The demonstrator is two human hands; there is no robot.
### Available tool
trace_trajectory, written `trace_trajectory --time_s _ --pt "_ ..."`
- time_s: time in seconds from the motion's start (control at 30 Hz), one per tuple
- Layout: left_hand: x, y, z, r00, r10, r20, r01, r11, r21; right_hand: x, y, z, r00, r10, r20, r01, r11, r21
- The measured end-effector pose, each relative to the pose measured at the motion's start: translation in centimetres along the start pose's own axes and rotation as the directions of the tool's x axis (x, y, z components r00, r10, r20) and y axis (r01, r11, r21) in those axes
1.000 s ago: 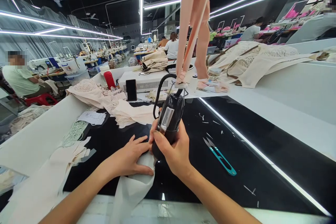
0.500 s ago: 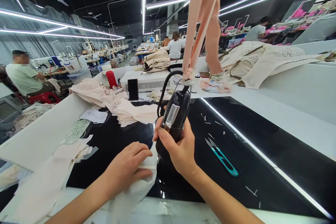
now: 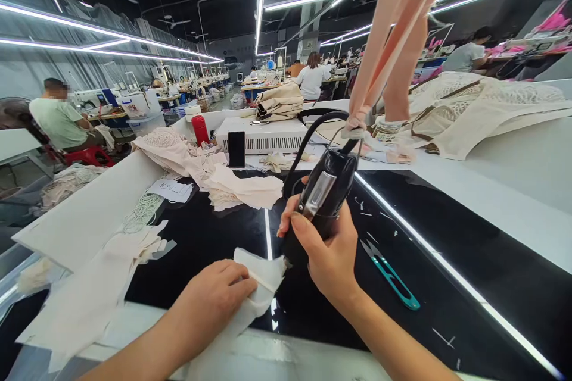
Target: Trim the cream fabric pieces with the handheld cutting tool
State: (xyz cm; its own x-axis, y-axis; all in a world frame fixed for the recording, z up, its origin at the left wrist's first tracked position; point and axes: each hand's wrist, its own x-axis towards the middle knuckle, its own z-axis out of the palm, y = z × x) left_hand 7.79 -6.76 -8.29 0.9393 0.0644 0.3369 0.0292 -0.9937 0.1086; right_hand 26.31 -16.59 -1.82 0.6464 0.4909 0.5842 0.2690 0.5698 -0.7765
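My right hand (image 3: 328, 244) is wrapped around a black corded handheld electric tool (image 3: 319, 190) with a silver plate on its side. Pale pink straps (image 3: 379, 41) tied at its top hang down from above. The tool tilts, and its narrow tip points down at the right edge of a thin white fabric piece (image 3: 263, 283). Whether tip and cloth touch is hard to tell. My left hand (image 3: 214, 297) grips that fabric between thumb and fingers, and the cloth trails below toward the table's front edge. Teal thread snips (image 3: 391, 277) lie to the right of my right hand.
Pale fabric pieces are stacked behind (image 3: 245, 187) and at the left (image 3: 84, 292). Beside them are green cord (image 3: 145, 211) and a paper label (image 3: 172, 190). A phone (image 3: 236, 149) stands farther back. Lace garments (image 3: 482, 101) lie at the back right. White scraps dot the black tabletop (image 3: 447, 262).
The tool and my right hand have shifted right in view, and the tool leans more. The fabric's far end now shows past my left fingers. The camera has turned slightly left.
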Motion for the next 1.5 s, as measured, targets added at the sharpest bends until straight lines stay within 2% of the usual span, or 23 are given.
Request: trace_trajectory --time_s 0.2,0.27,0.43,0.57,0.73,1.3,1.5 --pt "0.2 -2.8 -0.6 0.984 0.177 0.028 -0.173 0.978 -0.118 -0.2 0.1 -0.3 1.0 -0.008 -0.001 0.008 1.0 0.022" --pt "0.5 -3.3 -0.9 0.98 0.199 0.024 -0.195 0.973 -0.124 -0.3 0.2 -0.4 1.0 -0.01 0.008 0.01 0.999 0.031" --pt "1.8 -2.7 -1.1 0.996 0.084 -0.032 -0.087 0.99 -0.111 -0.2 0.2 -0.8 1.0 -0.016 0.007 0.016 0.999 0.039" --pt "3.3 -2.1 -0.1 0.997 0.031 -0.075 -0.039 0.994 -0.101 -0.3 0.3 -1.2 1.0 -0.013 0.017 0.012 0.999 0.042" --pt "4.6 -2.8 1.6 0.999 0.044 -0.016 -0.045 0.998 -0.046 -0.9 0.1 -2.1 0.999 0.001 0.036 -0.002 1.0 0.029" --pt "2.7 -3.0 1.2 0.999 0.013 0.03 -0.009 0.993 -0.12 -1.5 -0.9 -3.3 1.0 0.029 0.0 -0.029 0.999 0.014" --pt "2.6 -2.6 1.5 1.0 0.003 -0.013 -0.005 0.987 -0.16 -0.4 -0.6 -1.9 0.998 0.03 -0.055 -0.029 0.999 0.021"
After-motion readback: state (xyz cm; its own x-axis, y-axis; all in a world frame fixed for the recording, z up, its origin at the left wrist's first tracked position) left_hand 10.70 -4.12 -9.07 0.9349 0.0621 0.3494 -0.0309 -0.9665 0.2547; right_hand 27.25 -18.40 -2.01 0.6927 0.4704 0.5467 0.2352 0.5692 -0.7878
